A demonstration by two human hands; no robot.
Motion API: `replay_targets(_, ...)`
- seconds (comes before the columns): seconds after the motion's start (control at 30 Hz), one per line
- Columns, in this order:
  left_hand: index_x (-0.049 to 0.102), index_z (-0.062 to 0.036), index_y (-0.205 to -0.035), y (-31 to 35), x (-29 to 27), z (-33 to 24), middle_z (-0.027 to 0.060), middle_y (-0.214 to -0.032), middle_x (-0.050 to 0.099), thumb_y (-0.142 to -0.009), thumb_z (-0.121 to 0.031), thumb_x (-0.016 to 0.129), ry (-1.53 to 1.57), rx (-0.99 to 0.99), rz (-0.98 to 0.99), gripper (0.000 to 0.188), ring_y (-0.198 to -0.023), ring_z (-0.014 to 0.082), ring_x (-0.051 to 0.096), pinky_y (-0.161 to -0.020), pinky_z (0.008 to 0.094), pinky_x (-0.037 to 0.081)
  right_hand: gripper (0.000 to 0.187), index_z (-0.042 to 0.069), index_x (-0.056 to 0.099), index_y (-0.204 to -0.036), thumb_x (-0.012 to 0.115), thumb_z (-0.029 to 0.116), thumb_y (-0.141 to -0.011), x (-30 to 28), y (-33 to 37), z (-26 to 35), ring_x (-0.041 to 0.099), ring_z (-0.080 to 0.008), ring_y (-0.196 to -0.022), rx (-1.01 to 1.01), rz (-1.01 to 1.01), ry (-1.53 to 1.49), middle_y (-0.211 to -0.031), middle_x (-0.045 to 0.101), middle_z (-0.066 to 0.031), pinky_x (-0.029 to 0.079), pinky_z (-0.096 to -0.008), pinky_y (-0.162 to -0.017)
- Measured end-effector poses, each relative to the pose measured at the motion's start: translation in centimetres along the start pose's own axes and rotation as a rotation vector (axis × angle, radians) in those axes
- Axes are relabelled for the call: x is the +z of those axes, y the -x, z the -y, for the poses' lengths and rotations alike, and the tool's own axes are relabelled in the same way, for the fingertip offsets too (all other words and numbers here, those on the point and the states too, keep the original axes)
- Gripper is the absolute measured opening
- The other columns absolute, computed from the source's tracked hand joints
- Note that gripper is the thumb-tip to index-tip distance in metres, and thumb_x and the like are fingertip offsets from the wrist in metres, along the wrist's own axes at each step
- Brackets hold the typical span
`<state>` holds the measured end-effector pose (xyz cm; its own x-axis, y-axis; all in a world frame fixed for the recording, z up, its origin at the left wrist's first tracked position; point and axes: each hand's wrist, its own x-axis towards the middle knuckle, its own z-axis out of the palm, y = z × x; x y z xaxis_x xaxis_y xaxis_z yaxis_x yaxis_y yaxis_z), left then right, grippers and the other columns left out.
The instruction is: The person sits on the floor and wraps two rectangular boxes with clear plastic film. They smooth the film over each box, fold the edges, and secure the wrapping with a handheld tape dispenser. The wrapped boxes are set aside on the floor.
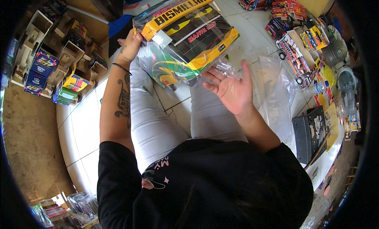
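Note:
A yellow, green and black toy truck [197, 35] in a clear plastic bag [145, 57] is held up, tilted, above my lap. My left hand [131, 46] is closed on its left edge, with the thumb on the near side. My right hand [233, 87] is open and palm up at the truck's lower right corner. Its fingertips touch the crumpled plastic there and are partly hidden behind it, while the thumb stands apart.
Wooden toy trucks stand on a rack [39, 27] at the left. More painted toy trucks [294, 57] lie at the right, near loose clear plastic bags [272, 83] on the white tile floor [81, 130]. A black box [310, 132] and a water bottle [320, 87] are farther right.

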<state>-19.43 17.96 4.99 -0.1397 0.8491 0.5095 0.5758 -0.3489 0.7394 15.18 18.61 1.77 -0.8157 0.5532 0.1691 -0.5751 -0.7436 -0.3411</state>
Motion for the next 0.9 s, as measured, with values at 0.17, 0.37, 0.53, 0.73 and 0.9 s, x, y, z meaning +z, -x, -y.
replay_targets(0.17,0.057,0.0019,-0.097,0.0,-0.3,1.8,0.0043,-0.088,0.056,-0.07,-0.088,0.041,-0.04,-0.016,-0.002,0.095,-0.083,0.0133,0.05,-0.077,0.0284,0.041,0.041,0.006,0.052,-0.124,0.057,0.031,-0.092,-1.6,-0.3,-0.6,0.056,-0.0216,-0.105,-0.106,-0.213,0.276,-0.117,0.059,-0.0095,0.045,-0.0348,-0.084)
replay_targets(0.37,0.057,0.0025,-0.1,0.1,0.2,0.8,0.0047,-0.088,0.057,-0.07,-0.088,0.042,-0.049,-0.018,-0.029,0.096,-0.084,0.0143,0.05,-0.079,0.0293,0.041,0.023,0.006,0.06,-0.105,0.067,0.01,-0.083,-1.7,-1.5,-2.1,0.059,-0.0118,-0.083,-0.307,-0.264,0.62,-0.097,0.065,-0.0035,0.046,-0.0251,-0.071)
replay_targets(0.53,0.058,0.0028,-0.104,0.4,1.7,-1.6,0.0039,-0.092,0.059,-0.072,-0.082,0.051,0.136,0.02,-0.006,0.091,-0.087,0.0132,0.052,-0.079,0.0273,0.041,0.026,0.001,0.061,-0.091,0.076,0.0,-0.069,-0.7,-5.4,-3.7,0.055,-0.0082,-0.061,-1.068,-0.351,1.265,-0.076,0.063,-0.0024,0.044,-0.0242,-0.057)
replay_targets(0.73,0.058,0.0027,-0.106,0.9,1.1,-1.6,0.0031,-0.096,0.061,-0.074,-0.077,0.055,0.143,-0.018,-0.065,0.086,-0.087,0.0114,0.053,-0.078,0.0261,0.043,0.019,-0.001,0.06,-0.098,0.065,0.003,-0.08,0.5,-4.2,-4.2,0.061,-0.0161,-0.076,-0.847,-0.308,1.238,-0.086,0.063,-0.007,0.048,-0.0288,-0.07)
replay_targets(0.9,0.059,0.003,-0.103,0.9,0.9,-0.6,0.0026,-0.093,0.06,-0.074,-0.077,0.055,0.12,0.011,-0.086,0.085,-0.085,0.0111,0.052,-0.075,0.0262,0.042,0.035,0.0,0.055,-0.117,0.046,0.022,-0.091,0.7,-2.2,-5.0,0.046,-0.0274,-0.111,-0.864,-0.012,1.267,-0.115,0.054,-0.0178,0.034,-0.0372,-0.096)
